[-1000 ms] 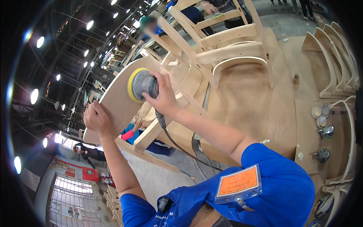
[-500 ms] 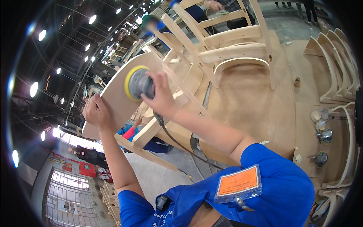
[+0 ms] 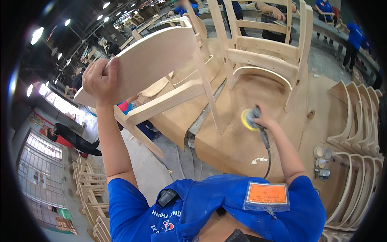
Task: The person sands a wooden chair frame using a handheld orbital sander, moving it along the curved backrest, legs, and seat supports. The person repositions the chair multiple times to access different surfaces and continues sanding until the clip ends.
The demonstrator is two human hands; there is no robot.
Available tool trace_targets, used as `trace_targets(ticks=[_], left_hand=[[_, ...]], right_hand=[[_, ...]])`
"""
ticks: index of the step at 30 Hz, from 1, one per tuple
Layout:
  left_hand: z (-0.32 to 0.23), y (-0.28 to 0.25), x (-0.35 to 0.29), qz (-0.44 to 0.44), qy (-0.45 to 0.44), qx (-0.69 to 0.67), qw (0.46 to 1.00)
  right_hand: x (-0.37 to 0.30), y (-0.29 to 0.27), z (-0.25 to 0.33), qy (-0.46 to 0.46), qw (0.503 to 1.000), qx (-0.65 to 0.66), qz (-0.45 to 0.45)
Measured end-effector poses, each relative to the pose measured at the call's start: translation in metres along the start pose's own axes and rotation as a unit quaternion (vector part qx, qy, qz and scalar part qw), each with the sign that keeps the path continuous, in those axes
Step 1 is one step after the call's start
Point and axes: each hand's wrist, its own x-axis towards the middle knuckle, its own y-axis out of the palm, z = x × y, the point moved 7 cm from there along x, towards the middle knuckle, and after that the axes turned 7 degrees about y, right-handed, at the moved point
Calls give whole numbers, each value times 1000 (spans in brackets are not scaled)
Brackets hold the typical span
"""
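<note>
My left hand grips the edge of a curved pale wood backrest, thumb on its face. That panel belongs to a wooden chair frame, which is tilted at the left of the table. Over the brown-covered worktable, my right hand is closed round a round orbital sander with a yellow-rimmed pad. The sander is apart from the backrest, and its dark hose runs down toward my body.
Another wooden chair frame stands at the table's far side. Curved wood parts are stacked at the right, near small tins and a small wooden plug. Several people work beyond the table; one in dark clothes is at far left.
My right hand has taken the sander off the backrest and moved right and down over the table. My left hand still holds the chair, which sits higher and more level in view.
</note>
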Motion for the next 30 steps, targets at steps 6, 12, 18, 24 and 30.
trace_targets(ticks=[6,12,18,24,30], left_hand=[[-11,-29,-9,-52,27,-61,996],[-38,-54,-9,-48,23,-79,995],[-70,-72,-1,-32,35,-109,993],[-85,-99,-12,-47,63,-150,986],[-88,-136,-38,-89,105,-198,971]], right_hand=[[-15,-31,-206,279,944,-175,-8],[-38,-38,-255,344,918,-183,-69],[-57,-6,-255,370,919,-113,-69],[-16,-45,-163,204,963,-130,-121],[-48,-156,107,-184,854,470,-123]])
